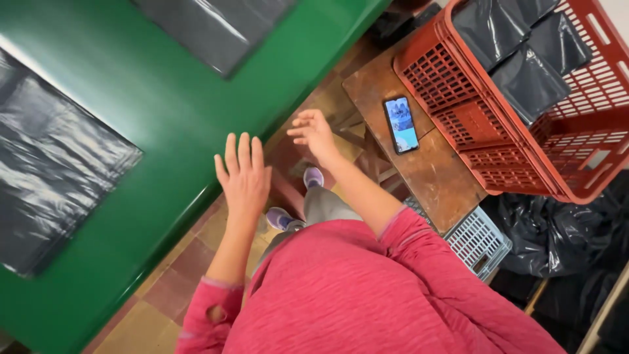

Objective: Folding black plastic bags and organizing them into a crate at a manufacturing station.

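Black plastic bags (56, 157) lie flat on the green table (164, 118) at left, a second (216, 29) farther up; thin, limp and slick by the look of them, they are likely best pinched at an edge or corner. The left hand (244, 174) hovers at the table's rim, fingers spread and holding nothing. The right hand (314, 131), likewise loose and empty, hangs near a phone (401, 124) on a wooden stool (439, 177) beside a red crate (517, 144) of more bags.

Your inventory: one phone (401, 124), slim black rectangle, lit blue-and-white screen, flat on the brown wooden stool (432, 177) beside the red crate (458, 105). Flat dark plastic packages (524, 78) inside that crate; two more (52, 164) on the green table (164, 98).
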